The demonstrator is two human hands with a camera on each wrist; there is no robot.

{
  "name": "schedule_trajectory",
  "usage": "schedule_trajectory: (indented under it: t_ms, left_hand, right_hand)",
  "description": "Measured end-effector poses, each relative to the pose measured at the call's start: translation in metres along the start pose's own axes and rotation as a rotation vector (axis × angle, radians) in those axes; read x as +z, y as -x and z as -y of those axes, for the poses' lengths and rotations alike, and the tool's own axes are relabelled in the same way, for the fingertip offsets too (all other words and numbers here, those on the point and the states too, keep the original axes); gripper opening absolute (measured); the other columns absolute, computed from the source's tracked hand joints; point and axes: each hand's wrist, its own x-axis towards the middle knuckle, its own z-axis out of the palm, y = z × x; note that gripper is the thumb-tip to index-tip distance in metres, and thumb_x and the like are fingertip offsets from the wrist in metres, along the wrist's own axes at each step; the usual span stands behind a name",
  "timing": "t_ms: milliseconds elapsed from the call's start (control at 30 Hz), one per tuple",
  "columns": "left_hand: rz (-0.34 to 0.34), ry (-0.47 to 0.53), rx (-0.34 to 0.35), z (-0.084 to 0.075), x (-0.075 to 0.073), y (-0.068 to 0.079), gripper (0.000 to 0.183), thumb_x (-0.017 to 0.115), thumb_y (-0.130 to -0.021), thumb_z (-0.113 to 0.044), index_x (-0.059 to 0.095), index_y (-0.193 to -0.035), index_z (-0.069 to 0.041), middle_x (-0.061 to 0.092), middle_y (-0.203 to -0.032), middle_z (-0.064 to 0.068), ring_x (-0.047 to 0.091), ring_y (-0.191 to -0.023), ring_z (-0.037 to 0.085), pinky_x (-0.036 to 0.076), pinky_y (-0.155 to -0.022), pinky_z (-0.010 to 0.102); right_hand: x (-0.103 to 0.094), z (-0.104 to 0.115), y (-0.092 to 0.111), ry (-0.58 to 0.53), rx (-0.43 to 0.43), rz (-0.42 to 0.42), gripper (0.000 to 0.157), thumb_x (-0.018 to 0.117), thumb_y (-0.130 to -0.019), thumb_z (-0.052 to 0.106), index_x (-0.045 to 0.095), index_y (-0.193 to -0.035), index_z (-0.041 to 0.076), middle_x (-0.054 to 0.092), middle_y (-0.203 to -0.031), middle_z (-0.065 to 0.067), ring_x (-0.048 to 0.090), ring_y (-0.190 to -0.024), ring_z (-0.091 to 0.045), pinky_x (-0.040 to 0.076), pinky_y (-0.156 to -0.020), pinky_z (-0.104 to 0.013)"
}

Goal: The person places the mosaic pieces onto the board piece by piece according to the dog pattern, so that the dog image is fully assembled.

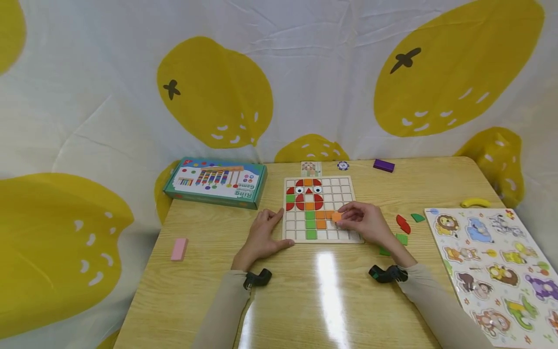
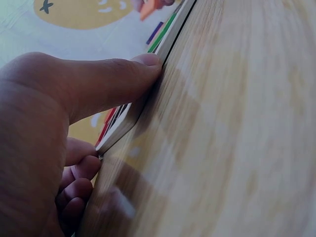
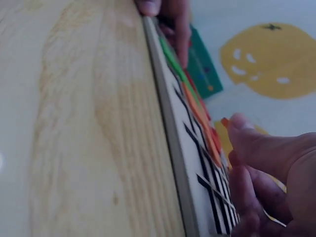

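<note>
A wooden grid board lies on the table, partly covered with red, green and orange tiles that include two eyes. At its near left corner rests my left hand. The straight thumb touches the front edge, and the fingertips lie along the left side. My right hand pinches an orange square tile between thumb and fingers, over the right part of the board. In the right wrist view only a sliver of that tile shows past the thumb.
Loose red pieces and green pieces lie right of the board. A pattern card, chip and purple block are behind. A game box and pink block lie left, an animal puzzle right.
</note>
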Motion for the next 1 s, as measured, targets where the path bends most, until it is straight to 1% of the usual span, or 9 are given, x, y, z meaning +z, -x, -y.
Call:
schedule_trajectory:
  t_ms: [133, 267, 367, 533, 767, 833, 900, 1000]
  left_hand:
    - [-0.001, 0.004, -0.01, -0.002, -0.001, 0.001, 0.103, 0.075, -0.072, -0.067, 0.036, -0.154, -0.02, 0.044, -0.117, 0.003, 0.038, -0.108, 0.018, 0.035, -0.093, 0.039]
    - [0.008, -0.004, -0.014, -0.003, -0.002, 0.0, 0.103, 0.074, -0.072, -0.068, 0.034, -0.155, -0.021, 0.044, -0.119, 0.002, 0.038, -0.108, 0.018, 0.035, -0.093, 0.038]
    - [0.007, -0.003, -0.015, -0.003, -0.003, 0.0, 0.103, 0.074, -0.072, -0.068, 0.034, -0.155, -0.022, 0.045, -0.119, 0.003, 0.038, -0.108, 0.018, 0.035, -0.093, 0.039]
    - [0.005, -0.008, -0.016, -0.003, -0.003, -0.001, 0.103, 0.074, -0.072, -0.068, 0.034, -0.155, -0.022, 0.045, -0.12, 0.002, 0.038, -0.107, 0.018, 0.035, -0.092, 0.038]
    - [0.004, -0.001, -0.014, -0.003, -0.004, -0.001, 0.103, 0.076, -0.073, -0.065, 0.034, -0.155, -0.02, 0.045, -0.12, 0.004, 0.039, -0.108, 0.019, 0.035, -0.093, 0.039]
    - [0.006, -0.002, -0.016, -0.003, -0.003, -0.001, 0.102, 0.076, -0.073, -0.065, 0.034, -0.155, -0.02, 0.045, -0.12, 0.003, 0.038, -0.108, 0.019, 0.035, -0.093, 0.039]
    - [0.009, -0.004, -0.019, -0.003, -0.002, -0.001, 0.102, 0.076, -0.073, -0.065, 0.034, -0.155, -0.02, 0.045, -0.119, 0.003, 0.038, -0.108, 0.019, 0.035, -0.093, 0.039]
    - [0.013, -0.007, -0.02, -0.003, -0.002, 0.0, 0.103, 0.075, -0.073, -0.066, 0.034, -0.155, -0.02, 0.045, -0.119, 0.003, 0.038, -0.108, 0.018, 0.035, -0.093, 0.038]
  right_hand:
    - [0.012, 0.004, -0.003, 0.128, -0.086, 0.005, 0.031, 0.086, -0.077, 0.028, 0.075, -0.101, 0.013, 0.067, -0.08, 0.006, 0.057, -0.066, -0.013, 0.045, -0.059, -0.023]
    - [0.014, 0.009, -0.003, 0.202, -0.124, 0.021, 0.03, 0.088, -0.075, 0.025, 0.076, -0.099, 0.013, 0.063, -0.078, 0.007, 0.052, -0.064, -0.013, 0.041, -0.058, -0.024]
    - [0.014, 0.01, -0.003, 0.219, -0.139, 0.031, 0.028, 0.086, -0.077, 0.025, 0.077, -0.1, 0.013, 0.063, -0.08, 0.007, 0.052, -0.065, -0.012, 0.042, -0.06, -0.025]
    - [0.014, 0.011, -0.003, 0.237, -0.154, 0.031, 0.019, 0.082, -0.081, 0.025, 0.078, -0.098, 0.015, 0.064, -0.081, 0.007, 0.054, -0.067, -0.01, 0.043, -0.062, -0.025]
    - [0.014, 0.014, -0.003, 0.251, -0.128, 0.027, 0.019, 0.083, -0.08, 0.024, 0.078, -0.095, 0.014, 0.065, -0.082, 0.005, 0.055, -0.07, -0.011, 0.045, -0.064, -0.026]
    - [0.011, 0.015, -0.001, 0.243, -0.122, 0.022, 0.02, 0.084, -0.08, 0.025, 0.078, -0.096, 0.014, 0.065, -0.082, 0.005, 0.055, -0.07, -0.012, 0.045, -0.064, -0.026]
    - [0.002, 0.013, 0.002, 0.24, -0.117, 0.005, 0.022, 0.083, -0.08, 0.026, 0.078, -0.098, 0.013, 0.065, -0.081, 0.005, 0.055, -0.07, -0.012, 0.045, -0.063, -0.025]
    - [-0.026, 0.008, 0.012, 0.269, -0.105, -0.036, 0.025, 0.082, -0.082, 0.027, 0.077, -0.101, 0.011, 0.066, -0.081, 0.004, 0.057, -0.07, -0.013, 0.045, -0.062, -0.025]
